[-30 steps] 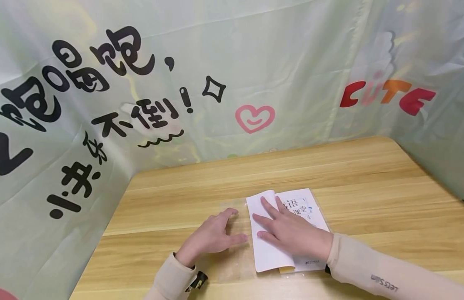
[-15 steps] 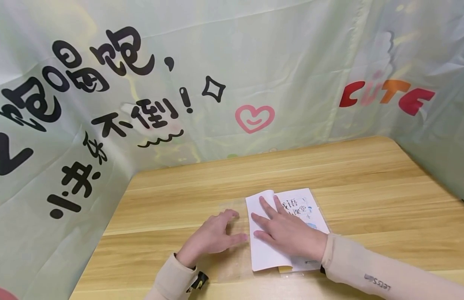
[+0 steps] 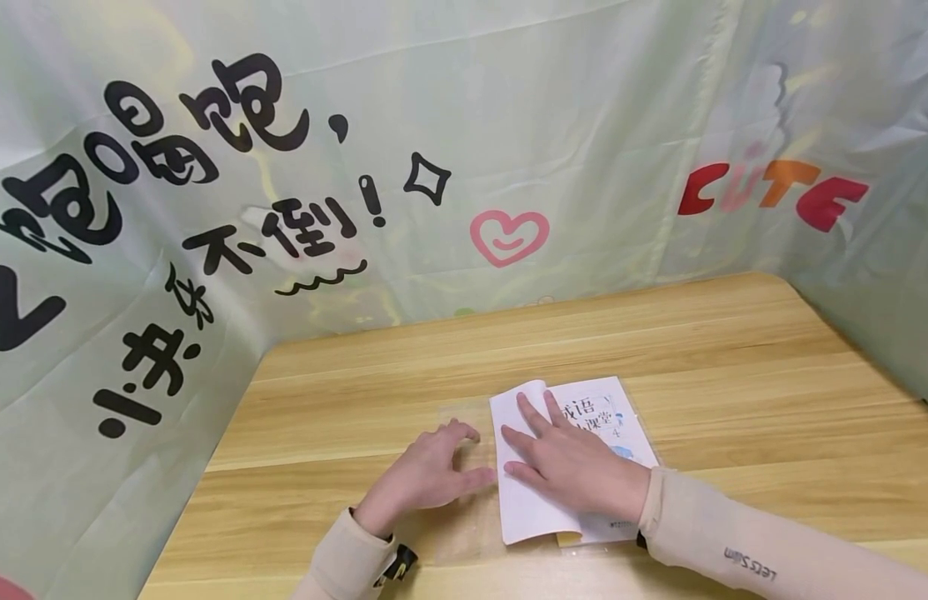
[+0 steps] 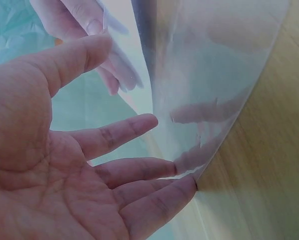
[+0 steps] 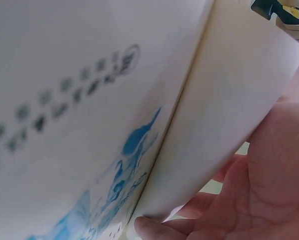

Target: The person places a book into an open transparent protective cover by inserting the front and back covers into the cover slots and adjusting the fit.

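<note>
Nearest us, our left hand (image 3: 426, 475) sits relaxed, fingers apart, tips at the clear film (image 3: 471, 533) — we can't tell how firmly they touch. Our right hand (image 3: 584, 462) spreads flat on the white leaf (image 3: 527, 504) of the booklet (image 3: 602, 421). Booklet lies right of the left hand, long axis running away from us; right hand is nearer — on it. Leaf smooth, bowed; film thin, glossy. Beyond: wood-grain table (image 3: 734, 375), then creased, pale printed cloth (image 3: 599, 150).

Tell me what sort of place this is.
Likely a small fabric-screened booth: pale cloth printed with a pink heart hangs behind and beside a wooden table, where a booklet lies.
</note>
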The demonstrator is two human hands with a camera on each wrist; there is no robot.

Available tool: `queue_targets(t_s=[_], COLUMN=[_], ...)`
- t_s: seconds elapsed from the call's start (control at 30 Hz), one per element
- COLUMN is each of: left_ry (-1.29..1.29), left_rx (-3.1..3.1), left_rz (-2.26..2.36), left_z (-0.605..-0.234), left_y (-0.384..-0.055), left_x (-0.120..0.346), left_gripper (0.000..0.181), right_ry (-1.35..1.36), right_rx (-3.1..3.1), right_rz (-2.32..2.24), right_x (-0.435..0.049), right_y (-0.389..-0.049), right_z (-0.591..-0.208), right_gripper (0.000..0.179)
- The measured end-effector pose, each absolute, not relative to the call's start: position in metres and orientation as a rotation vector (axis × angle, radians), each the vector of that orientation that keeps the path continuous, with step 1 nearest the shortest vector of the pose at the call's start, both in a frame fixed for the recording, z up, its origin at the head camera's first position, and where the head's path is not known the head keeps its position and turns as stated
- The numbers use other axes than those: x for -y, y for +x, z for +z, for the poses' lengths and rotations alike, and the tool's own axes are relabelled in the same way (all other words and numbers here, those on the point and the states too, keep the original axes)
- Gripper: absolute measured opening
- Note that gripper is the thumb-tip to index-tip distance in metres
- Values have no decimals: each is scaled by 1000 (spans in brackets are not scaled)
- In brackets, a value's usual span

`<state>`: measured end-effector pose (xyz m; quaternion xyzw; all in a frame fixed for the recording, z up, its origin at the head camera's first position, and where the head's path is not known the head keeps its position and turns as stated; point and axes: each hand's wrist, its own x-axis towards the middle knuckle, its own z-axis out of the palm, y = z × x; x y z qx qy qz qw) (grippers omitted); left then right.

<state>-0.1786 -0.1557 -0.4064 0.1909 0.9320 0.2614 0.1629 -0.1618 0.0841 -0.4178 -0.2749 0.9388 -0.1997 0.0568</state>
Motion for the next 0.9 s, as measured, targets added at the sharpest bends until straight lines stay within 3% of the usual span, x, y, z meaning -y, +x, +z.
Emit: queue_targets(t_s=[0.6, 0.9], left_ry=[532, 560], left_rx=[-2665, -2665], left_rz=[749, 736], left_z=[-407, -411], left_y=[-180, -180], left_x=[155, 156], left_gripper=[57, 61], right_ry=[-864, -879], right_rx=[-2986, -3017], right_rz=[-387, -365], right_x=[-75, -71], right_y=[-160, -159], right_z=[-423, -425], right_gripper=[53, 53])
